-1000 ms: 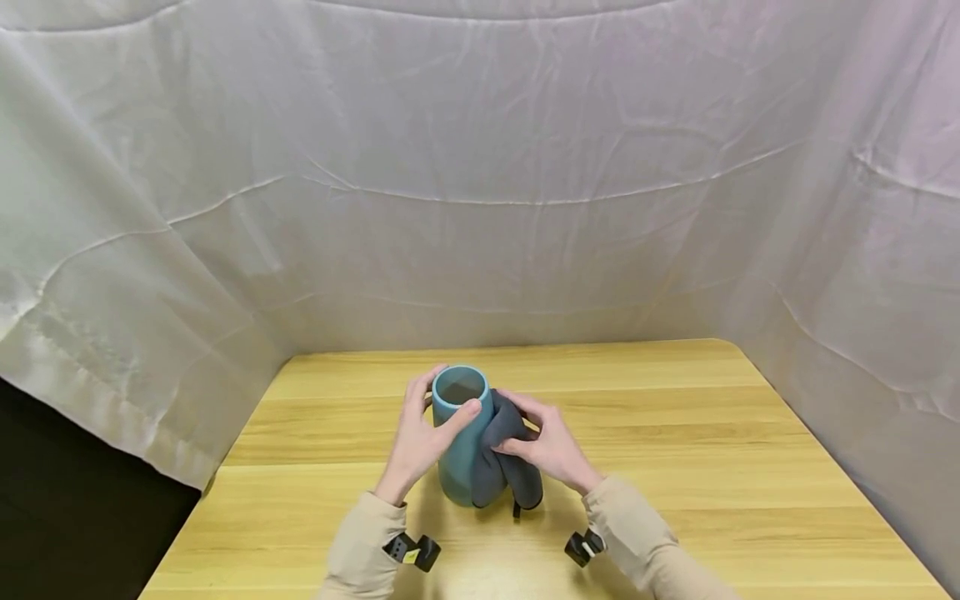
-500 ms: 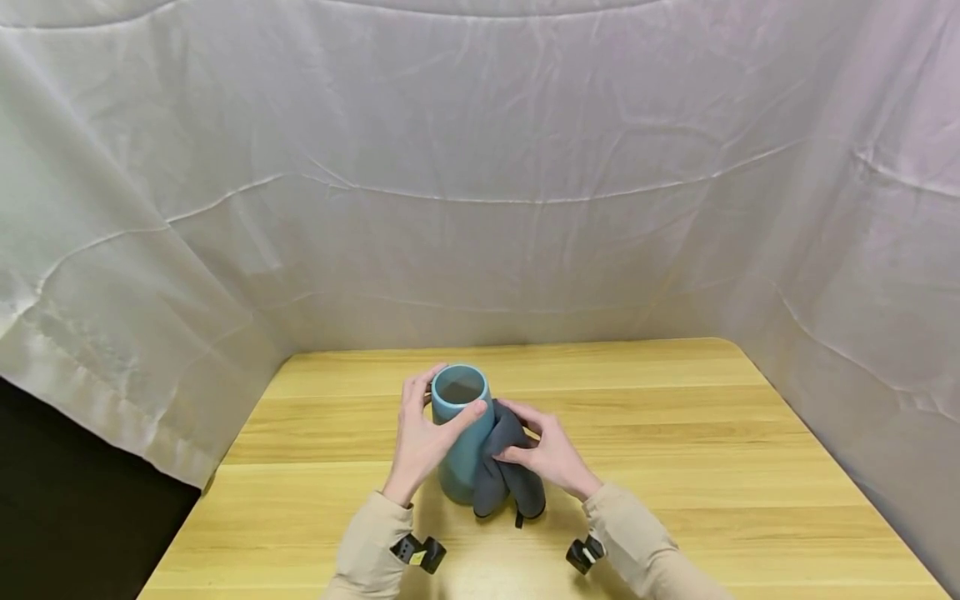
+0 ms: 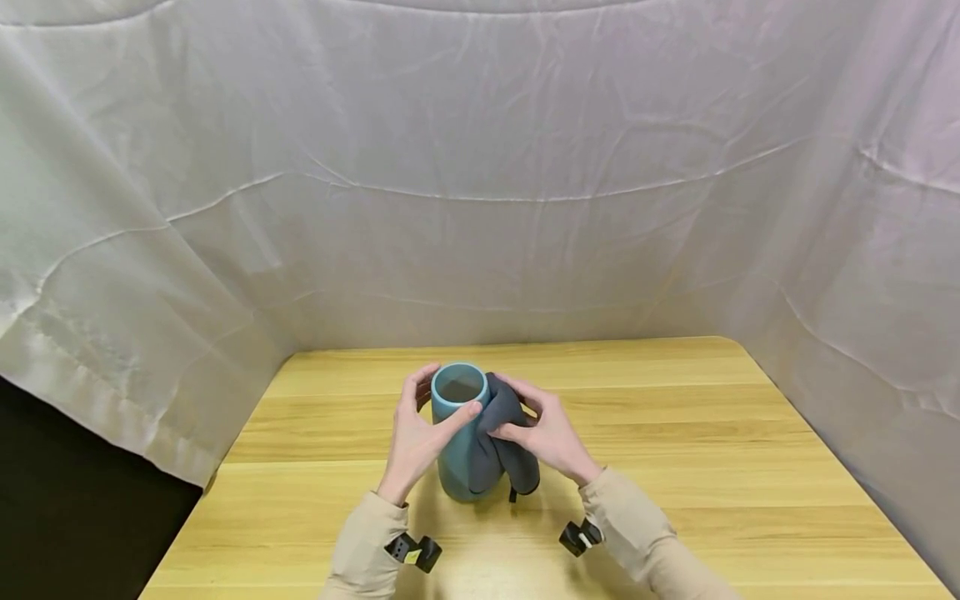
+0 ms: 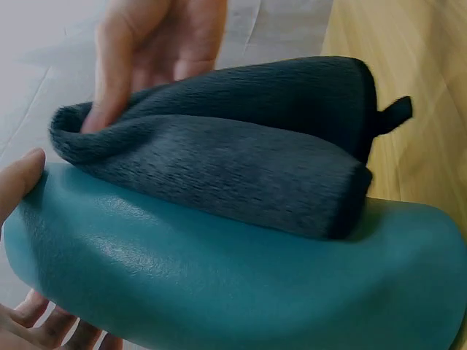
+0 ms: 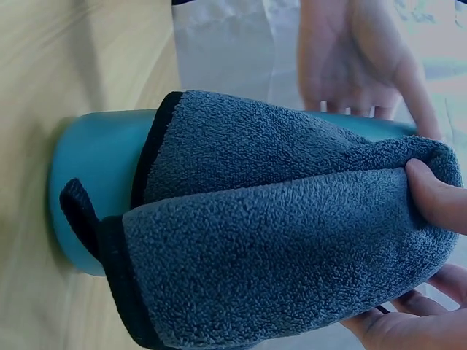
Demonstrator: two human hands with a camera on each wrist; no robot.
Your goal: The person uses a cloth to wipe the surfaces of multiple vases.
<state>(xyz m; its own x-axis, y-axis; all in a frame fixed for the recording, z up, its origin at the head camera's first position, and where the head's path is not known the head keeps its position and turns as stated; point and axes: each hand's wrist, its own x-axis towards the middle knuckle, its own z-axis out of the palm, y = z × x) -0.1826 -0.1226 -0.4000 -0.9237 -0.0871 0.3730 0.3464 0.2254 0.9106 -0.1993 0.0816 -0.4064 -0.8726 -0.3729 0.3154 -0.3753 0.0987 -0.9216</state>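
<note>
Your left hand [image 3: 417,437] grips the teal vase [image 3: 457,442] near its rim, upright mid-counter [image 3: 675,433] toward the near edge. Your right hand [image 3: 546,433] pinches the grey cloth [image 3: 501,437] against its side.

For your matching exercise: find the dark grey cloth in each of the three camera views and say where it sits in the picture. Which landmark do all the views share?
Head view: the dark grey cloth is low and centre, pressed against the right side of the teal vase.
Left wrist view: the cloth fills the upper middle, lying above the vase.
Right wrist view: the cloth fills the centre and bottom, in front of the vase.
Shared landmark: the teal vase.
</note>
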